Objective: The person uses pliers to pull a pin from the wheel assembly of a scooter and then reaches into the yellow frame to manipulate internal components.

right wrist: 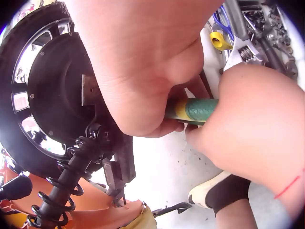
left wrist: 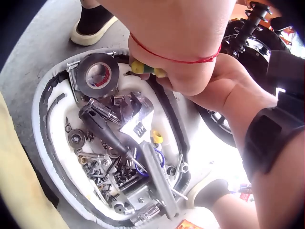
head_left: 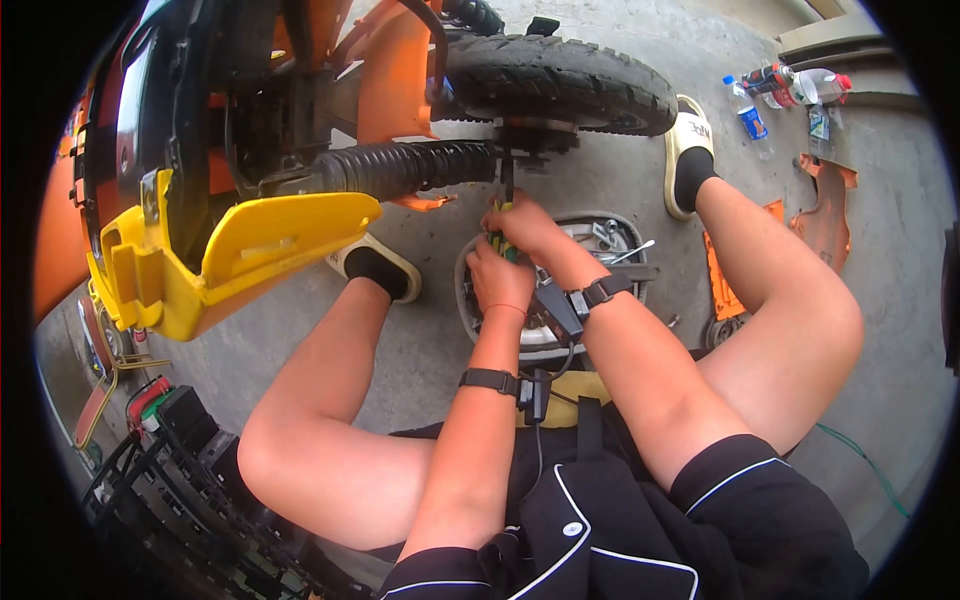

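Both hands are on a green and yellow handle (right wrist: 201, 109) below the wheel hub in the head view. The left hand (head_left: 500, 278) grips its near end, and the right hand (head_left: 530, 228) curls round it closer to the wheel (head_left: 560, 85). In the right wrist view the handle's middle shows between the right hand (right wrist: 143, 71) and the left hand (right wrist: 257, 114). A dark shaft (head_left: 508, 178) stands between the hands and the hub. The left wrist view shows a yellow end of the handle (left wrist: 139, 67) beside the left hand (left wrist: 181, 71).
A tray (left wrist: 40, 138) of tools and small parts lies under the hands, with black tape (left wrist: 86, 78) and an adjustable wrench (left wrist: 159, 179). A yellow panel (head_left: 275, 240) and shock absorber (head_left: 400, 165) are at the left. Bottles (head_left: 750, 122) and orange pieces (head_left: 722, 275) lie right.
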The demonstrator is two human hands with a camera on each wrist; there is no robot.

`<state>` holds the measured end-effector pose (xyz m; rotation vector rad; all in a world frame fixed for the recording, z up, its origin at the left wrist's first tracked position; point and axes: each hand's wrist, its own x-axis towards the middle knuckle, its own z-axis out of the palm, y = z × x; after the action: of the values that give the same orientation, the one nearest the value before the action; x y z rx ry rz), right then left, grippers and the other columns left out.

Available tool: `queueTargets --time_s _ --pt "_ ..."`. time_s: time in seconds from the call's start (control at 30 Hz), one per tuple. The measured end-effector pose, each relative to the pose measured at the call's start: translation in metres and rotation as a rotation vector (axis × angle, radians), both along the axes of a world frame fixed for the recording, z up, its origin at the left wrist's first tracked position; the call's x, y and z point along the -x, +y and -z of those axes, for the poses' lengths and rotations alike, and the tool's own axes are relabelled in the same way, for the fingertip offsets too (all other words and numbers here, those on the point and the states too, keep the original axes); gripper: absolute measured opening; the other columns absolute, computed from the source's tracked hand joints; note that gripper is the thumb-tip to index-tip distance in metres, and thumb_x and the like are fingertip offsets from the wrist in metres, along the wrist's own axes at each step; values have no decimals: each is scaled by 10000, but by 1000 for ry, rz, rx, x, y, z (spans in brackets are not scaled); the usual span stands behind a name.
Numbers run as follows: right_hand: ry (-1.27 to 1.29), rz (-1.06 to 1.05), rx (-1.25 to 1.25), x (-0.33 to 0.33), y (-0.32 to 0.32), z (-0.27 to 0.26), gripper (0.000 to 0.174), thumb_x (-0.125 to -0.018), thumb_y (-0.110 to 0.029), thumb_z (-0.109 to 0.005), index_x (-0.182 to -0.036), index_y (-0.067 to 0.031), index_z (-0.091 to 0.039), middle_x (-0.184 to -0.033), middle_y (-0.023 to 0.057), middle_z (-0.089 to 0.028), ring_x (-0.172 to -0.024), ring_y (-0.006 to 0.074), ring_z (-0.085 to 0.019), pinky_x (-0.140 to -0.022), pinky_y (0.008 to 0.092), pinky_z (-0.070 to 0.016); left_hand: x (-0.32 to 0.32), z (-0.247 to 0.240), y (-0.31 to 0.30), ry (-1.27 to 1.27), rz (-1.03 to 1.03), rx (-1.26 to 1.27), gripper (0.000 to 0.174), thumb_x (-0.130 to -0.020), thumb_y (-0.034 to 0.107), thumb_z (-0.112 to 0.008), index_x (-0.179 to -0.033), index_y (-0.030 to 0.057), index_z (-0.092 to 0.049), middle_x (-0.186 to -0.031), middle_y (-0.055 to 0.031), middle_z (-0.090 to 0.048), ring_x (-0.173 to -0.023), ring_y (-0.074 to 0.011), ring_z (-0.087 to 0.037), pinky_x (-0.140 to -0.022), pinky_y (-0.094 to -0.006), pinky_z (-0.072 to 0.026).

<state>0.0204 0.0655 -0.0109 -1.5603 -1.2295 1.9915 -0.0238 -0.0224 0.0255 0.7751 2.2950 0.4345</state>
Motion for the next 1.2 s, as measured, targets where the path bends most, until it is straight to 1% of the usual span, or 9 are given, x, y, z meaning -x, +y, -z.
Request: queueTargets --time_s 0.13,0.37,0.5,0.57,0.6,0.67,0.83,1.07,1.2 --pt "64 -31 70 -8 1 -1 487 -764 -140 -707 -1197 31 -562 -1077 151 -636 -993 240 -614 -852 345 -488 -1 3 2 -21 11 0 545 -785 244 -707 -1235 6 -514 -1149 -272 -604 -1110 -454 -571 -927 -512 -468" --pt "381 21 259 -25 -1 8 458 -806 -234 -754 -1171 1 -608 -1050 98 -646 -971 189 -605 -866 325 -473 -2 2 1 -112 -14 -81 424 -827 172 -631 -1201 2 -525 -1064 -272 -632 -1033 -490 -582 -875 -538 -472" --pt "403 -171 294 -27 6 8 351 -884 -267 -717 -1111 -14 -627 -1054 86 -673 -1012 179 -623 -925 308 -477 6 24 -7 -170 29 -107 332 -820 129 -610 -1121 -5 -569 -981 -273 -651 -996 -516 -580 -858 -536 -474" --pt "401 -202 308 -28 6 13 330 -888 -283 -713 -1080 -23 -645 -1058 82 -673 -1013 179 -624 -929 305 -475 15 44 -15 -375 25 -195 243 -804 74 -571 -1032 -6 -600 -882 -214 -675 -906 -430 -651 -795 -469 -512" --pt "441 -203 328 -28 6 19 338 -891 -287 -710 -1090 -22 -645 -1057 81 -674 -1017 178 -624 -927 305 -477 19 46 -15 -379 25 -193 243 -804 74 -571 -1032 -6 -600 -882 -214 -675 -906 -430 -651 -795 -469 -512" --pt "475 -204 353 -31 9 30 347 -893 -292 -707 -1100 -21 -646 -1057 81 -676 -1022 178 -623 -924 305 -479 27 51 -17 -763 -39 -231 271 -782 -18 -497 -1032 -16 -601 -827 -95 -648 -713 -214 -641 -657 -322 -518" --pt "442 -284 395 -33 21 12 418 -883 -314 -711 -1161 -10 -639 -1118 132 -678 -1038 201 -639 -908 327 -509 41 44 -14 -1346 -238 -177 489 -665 -47 -441 -1132 -50 -586 -964 -141 -635 -821 -230 -642 -736 -326 -539" --pt "661 -211 572 -25 24 9 289 -906 -244 -683 -1072 -11 -639 -1120 138 -675 -1061 248 -645 -910 358 -524 57 47 -15 -1591 -271 -144 591 -576 5 -476 -1151 -60 -593 -959 -157 -632 -818 -280 -619 -785 -367 -522" --pt "569 -79 648 -15 20 6 235 -918 -206 -659 -1023 4 -653 -973 126 -695 -900 252 -685 -820 349 -545 69 49 -13 -1788 -298 -64 598 -587 63 -532 -1165 -75 -592 -957 -165 -640 -823 -303 -615 -809 -405 -514"
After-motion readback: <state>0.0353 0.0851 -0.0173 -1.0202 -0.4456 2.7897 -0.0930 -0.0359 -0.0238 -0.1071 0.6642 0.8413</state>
